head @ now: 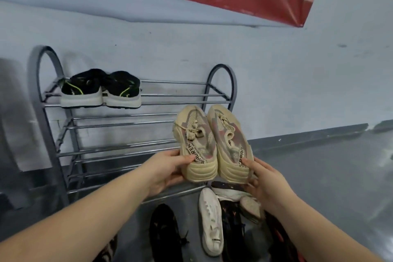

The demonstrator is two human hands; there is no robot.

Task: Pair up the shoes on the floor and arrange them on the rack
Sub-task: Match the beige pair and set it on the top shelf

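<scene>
Two beige shoes are up in the air, side by side and touching, toes pointing at the wall. The left hand [168, 171] holds the heel of the left beige shoe [196, 144], thumb on top, and the right hand [262, 183] holds the heel of the right beige shoe [228, 144] the same way. They look worn, with pinkish patches, knotted laces, thick ridged soles and black letters by the heel (too blurry to read well). They hide part of the metal rack [131, 147] behind them. A black pair [101, 89] with green stripes sits on the top shelf. On the floor below lie a white shoe [210, 221] and a black shoe [164, 234]; more dark shoes are cut off at the bottom edge.
</scene>
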